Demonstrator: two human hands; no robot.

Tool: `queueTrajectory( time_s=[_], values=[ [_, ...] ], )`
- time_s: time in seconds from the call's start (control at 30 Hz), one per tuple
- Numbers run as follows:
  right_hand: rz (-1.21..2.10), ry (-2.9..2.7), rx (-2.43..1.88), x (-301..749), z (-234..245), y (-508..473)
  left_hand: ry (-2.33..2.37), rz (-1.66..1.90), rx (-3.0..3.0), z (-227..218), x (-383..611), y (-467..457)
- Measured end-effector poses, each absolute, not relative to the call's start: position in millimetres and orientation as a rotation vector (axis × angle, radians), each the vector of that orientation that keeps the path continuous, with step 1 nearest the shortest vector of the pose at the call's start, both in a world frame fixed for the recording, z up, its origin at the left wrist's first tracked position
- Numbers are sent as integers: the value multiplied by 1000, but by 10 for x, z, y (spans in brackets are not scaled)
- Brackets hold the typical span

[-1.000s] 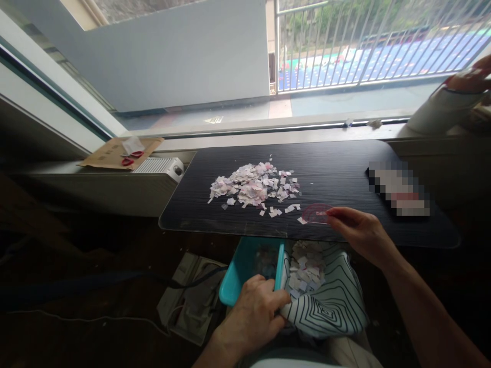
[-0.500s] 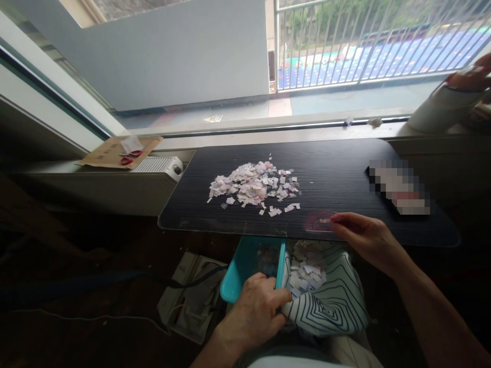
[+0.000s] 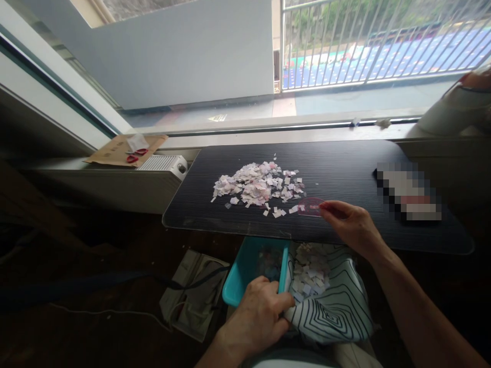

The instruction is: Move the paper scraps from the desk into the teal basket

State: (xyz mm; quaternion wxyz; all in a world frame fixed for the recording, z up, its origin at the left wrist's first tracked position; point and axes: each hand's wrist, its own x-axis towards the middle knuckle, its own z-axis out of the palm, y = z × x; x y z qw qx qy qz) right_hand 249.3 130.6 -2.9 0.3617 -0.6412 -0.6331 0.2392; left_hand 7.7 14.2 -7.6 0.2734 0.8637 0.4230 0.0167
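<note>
Left hand (image 3: 264,309), grip closed at the rim of a teal tub (image 3: 233,286) and a line-patterned cloth (image 3: 335,312), seemingly to steady both; right hand (image 3: 351,222), grip pinching a pink protractor (image 3: 310,206) by one end, likely leaving its straight edge free, beside the paper-scrap heap (image 3: 255,183) on the black worktop (image 3: 341,166).

1. Red-handled scissors (image 3: 132,159) lay on a brown envelope (image 3: 111,152), beside some clear plastic (image 3: 138,142).
2. A white slatted radiator (image 3: 161,163) stood just beside the envelope.
3. Two small items (image 3: 382,123) sat on the windowsill (image 3: 307,134), too blurred to name.
4. Outdoors, a metal railing (image 3: 366,79) fronted blue ground (image 3: 414,57).
5. Low at the left, a thin white cord (image 3: 115,312) ran toward a pale box (image 3: 194,319).
6. A pixelated object (image 3: 408,191) lay toward the right.
</note>
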Motion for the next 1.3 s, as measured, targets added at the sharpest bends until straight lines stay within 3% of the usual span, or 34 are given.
queueTrajectory(
  time_s=[0.63,1.3],
  values=[
    [565,-1657,-1712,2629,6,1370,1119,45,2345,-60,88,167],
    [811,-1658,-1659,2687,88,1116,1121,50,2359,-73,80,175]
  ],
)
